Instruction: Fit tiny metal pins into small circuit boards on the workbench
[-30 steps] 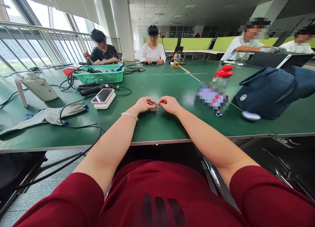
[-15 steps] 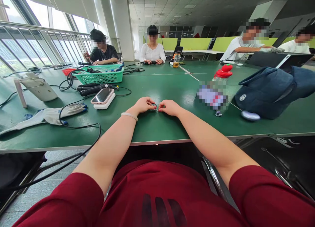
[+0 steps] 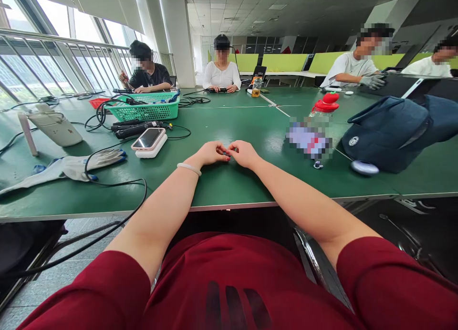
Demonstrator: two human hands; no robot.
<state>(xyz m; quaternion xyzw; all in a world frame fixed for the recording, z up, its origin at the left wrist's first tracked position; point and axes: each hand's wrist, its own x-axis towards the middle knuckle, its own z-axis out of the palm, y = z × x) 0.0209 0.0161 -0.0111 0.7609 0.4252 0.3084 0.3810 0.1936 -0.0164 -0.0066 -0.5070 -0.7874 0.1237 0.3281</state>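
My left hand (image 3: 212, 153) rests low over the green table (image 3: 250, 187), a pale band on its wrist. Its thumb and fingers are pinched at a tiny dark object (image 3: 225, 153) that is too small to name. My right hand (image 3: 244, 154) meets it from the right, fingertips pressed together against the left fingertips. Whatever the right fingers grip is hidden between the two hands. Red nails show on both hands.
To the left are a pink-cased phone (image 3: 149, 139) on a white box, a white glove (image 3: 78, 167), a black cable and a green basket (image 3: 143, 110). A red-lidded bottle (image 3: 326, 102) and a blue backpack (image 3: 390, 134) stand right. Several people sit beyond.
My right hand has moved slightly left and up, closing the small gap to my left fingertips. The small object is now more covered. At the back right, a person's gloved hands have shifted.
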